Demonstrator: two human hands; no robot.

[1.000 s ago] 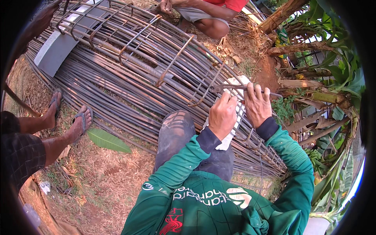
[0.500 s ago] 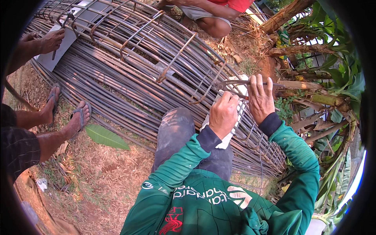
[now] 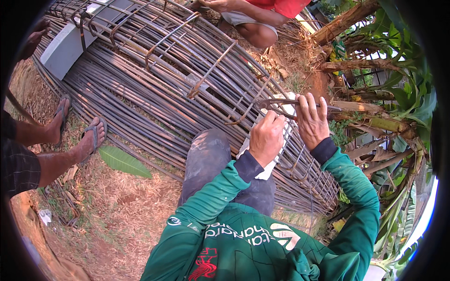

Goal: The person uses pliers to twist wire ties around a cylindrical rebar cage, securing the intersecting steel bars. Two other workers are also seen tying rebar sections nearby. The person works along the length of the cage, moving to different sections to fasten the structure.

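Pincers: one pair of dark metal pincers with long, slim handles (image 3: pixel 276 101), its head near a rusty bent stirrup at the cage; whether they touched could not be told.
Right hand: the bare right hand (image 3: pixel 311 121) gripped the pincers, back of the hand upward; the visible fingers were nearly straight and slightly parted over the splayed handles, the thumb hidden.
Left hand: the bare left hand (image 3: pixel 267 140) was just below the pincers' head, fingers curled in tight, thumb and forefinger together; whatever they pinched was too small to tell.
Sleeves: two, green cloth with dark cuffs (image 3: pixel 248 167), both elbows bent.
Cage: one long framework of brown, ribbed steel bars with squared stirrups (image 3: pixel 216 64), lying slantwise.
Rods: a thick bed of straight, rust-tinged steel rods (image 3: pixel 140 105), too many to count, under the cage.
White piece: one flat piece (image 3: pixel 268 172), partly covered by the left hand, material unclear.
Panel: one smooth, pale grey panel (image 3: pixel 70 52) across the rods.
Co-workers: two; one crouched in a red shirt (image 3: pixel 287 7), one had two sandalled feet (image 3: pixel 93 139) on dry straw.
Leaf: one broad green leaf (image 3: pixel 124 161) near those feet.
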